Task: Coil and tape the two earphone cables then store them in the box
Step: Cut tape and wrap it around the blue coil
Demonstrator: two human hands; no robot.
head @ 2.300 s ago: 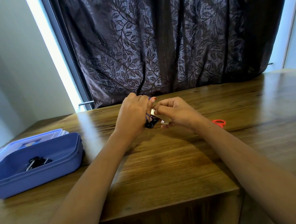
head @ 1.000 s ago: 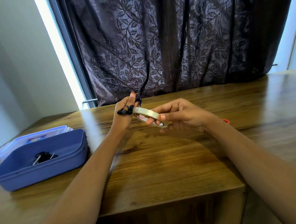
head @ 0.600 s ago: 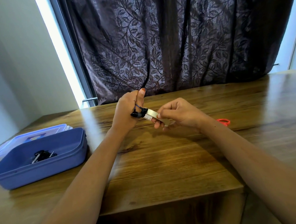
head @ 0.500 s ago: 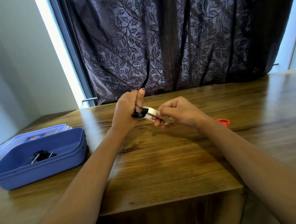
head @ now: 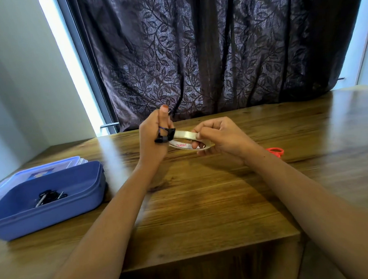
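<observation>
Biggest thing on my feed is the dark leaf-patterned curtain (head: 217, 52) across the whole back, hanging down behind the far edge of the wooden table (head: 203, 202). The table fills most of the lower view.

On its left side sits the blue plastic box (head: 54, 212), open, and its lid (head: 41, 168) lies just behind it, touching the back edge. Both forearms reach in from the bottom and meet over the middle of the table, held up off the wood.

The left hand (head: 152, 141) has its fingers curled round a small black earphone bundle (head: 167, 135) with a bit of blue cable showing. One digit sticks straight up; I can't tell which one it is.

The right hand (head: 223, 139) pinches the near-right rim of a clear tape roll (head: 185, 135), thumb on top and fingers hooked under and through the hole. The roll is tilted fairly flat, red print visible on the inner core, and its left edge is right up against the earphone bundle. Can't make out whether a strip of tape is actually pulled out between them, too small.

A red scissors handle (head: 275, 151) pokes out behind the right wrist, lying on the table.

Smallest bit: the other coiled earphone (head: 49, 196), black with a couple of silvery parts, lying on the floor of the box.
</observation>
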